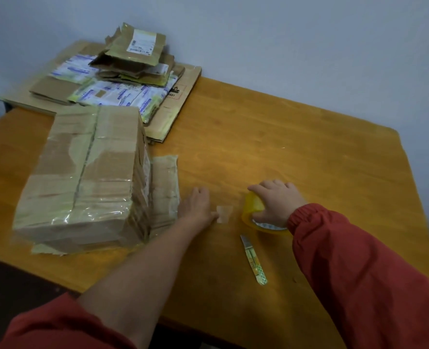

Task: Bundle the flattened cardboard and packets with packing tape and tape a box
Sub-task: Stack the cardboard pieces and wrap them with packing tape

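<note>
A wooden table [284,137] carries everything; its near left part is cut off by the frame and its far left corner is buried under cardboard. The largest thing on it is a closed cardboard box [82,177], standing near the left edge and wrapped in glossy clear tape across the top seam and sides; what it holds cannot be seen. One loose flap [164,187] lies flat on the table against its right side, and another scrap pokes out beneath its near edge.

At the far left corner lies a pile of flattened cardboard [173,107], overhanging the table edge, with printed packets [118,96] spread on it and torn brown mailers [135,49] heaped on top; the print is too blurred to read.

Near the front edge, the right hand [276,202] closes over a yellowish roll of packing tape [255,210], fingers draped across its top and partly hiding it. The left hand [198,205] lies flat and released on the table just right of the flap, its thumb touching a small piece of tape [223,214] stuck on the wood between both hands. A small knife [253,260] with a patterned handle lies just nearer than the roll, touched by neither hand.
</note>
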